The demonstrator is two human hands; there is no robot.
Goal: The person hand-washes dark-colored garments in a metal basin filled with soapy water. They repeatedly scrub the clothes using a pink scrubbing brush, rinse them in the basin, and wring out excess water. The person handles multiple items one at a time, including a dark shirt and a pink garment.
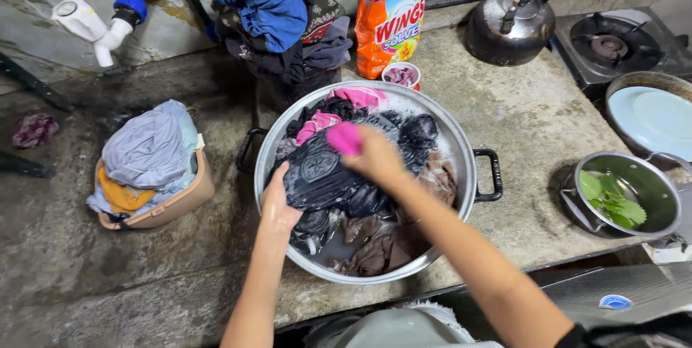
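Head view: my left hand pins the dark wet garment at the basin's nine o'clock side, fingers clamped on its edge, while my right hand grips a pink scrub brush against it. Risk: soapy cloth may slip, splashing suds toward the pot of greens at three o'clock.
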